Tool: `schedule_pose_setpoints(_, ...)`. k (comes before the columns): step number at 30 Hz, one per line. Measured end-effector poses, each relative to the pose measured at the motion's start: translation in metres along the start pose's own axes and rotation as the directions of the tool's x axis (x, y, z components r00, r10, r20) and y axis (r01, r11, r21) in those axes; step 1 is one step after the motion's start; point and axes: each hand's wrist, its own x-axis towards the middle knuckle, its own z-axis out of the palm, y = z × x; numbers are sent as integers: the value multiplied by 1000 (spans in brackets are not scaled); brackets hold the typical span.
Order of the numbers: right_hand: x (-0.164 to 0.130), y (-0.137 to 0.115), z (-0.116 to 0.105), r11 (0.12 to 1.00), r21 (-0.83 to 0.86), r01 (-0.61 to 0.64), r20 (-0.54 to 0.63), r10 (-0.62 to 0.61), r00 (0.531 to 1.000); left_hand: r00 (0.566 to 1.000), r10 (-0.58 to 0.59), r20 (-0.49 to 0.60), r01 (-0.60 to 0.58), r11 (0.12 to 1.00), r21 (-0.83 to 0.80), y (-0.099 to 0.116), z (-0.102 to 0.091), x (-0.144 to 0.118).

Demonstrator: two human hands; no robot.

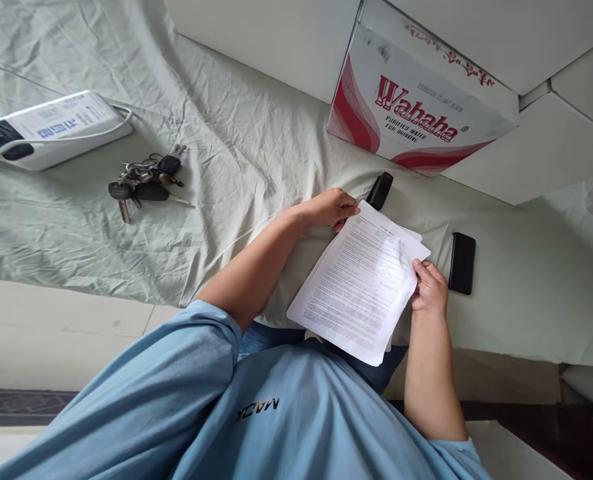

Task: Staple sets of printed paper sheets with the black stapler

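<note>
Papers: a small stack of printed sheets, held tilted over the person's lap at the edge of the bed, which is covered by a pale green sheet. Left hand reaches in from a bent arm, wrist slightly flexed, fingers closed on the top corner of the stack. Right hand comes up from the forearm below, thumb on top, pinching the right edge of the sheets. A black stapler lies just beyond the left hand. A black phone lies just beside the right hand. Keys and a white box lie well apart, left. A cardboard box stands behind.
</note>
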Motion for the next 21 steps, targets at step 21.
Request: schedule_pose_setpoints(21,-100,15,-103,977,-157,-144,330,189,925,957,106,-272,-251,772,-584,-17,25,18)
